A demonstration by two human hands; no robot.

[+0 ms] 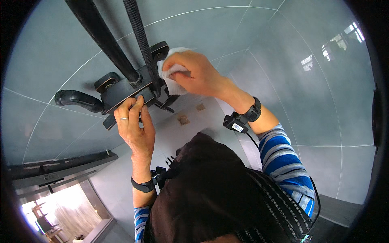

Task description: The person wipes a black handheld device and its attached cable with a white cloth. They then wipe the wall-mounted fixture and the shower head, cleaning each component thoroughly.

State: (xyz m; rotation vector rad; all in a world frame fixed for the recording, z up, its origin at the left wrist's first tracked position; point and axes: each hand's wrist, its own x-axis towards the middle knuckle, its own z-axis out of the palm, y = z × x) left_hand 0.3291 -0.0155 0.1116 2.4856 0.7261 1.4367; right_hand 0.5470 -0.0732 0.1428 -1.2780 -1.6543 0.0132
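A black wall-mounted shower mixer (118,94) with copper-coloured edge lines is fixed to the grey tiles in front of me. My left hand (133,121), wearing a ring, grips its front edge, fingers on top. A white cloth (176,87) is bunched in my right hand (197,73) against the mixer's right end, covering part of it. From the top rise a thick black riser pipe (104,39) and a ribbed black hose (139,30). At the mixer's left end sticks out a rounded black hand-spray handle (79,100).
Glossy grey tiled walls (291,76) meet in a corner to the right. Below are the pale tiled floor (170,139) and a square floor drain (183,120). A dark-edged ledge (67,159) and a bright doorway (67,209) lie at lower left. A cable (253,139) hangs from my right wrist device.
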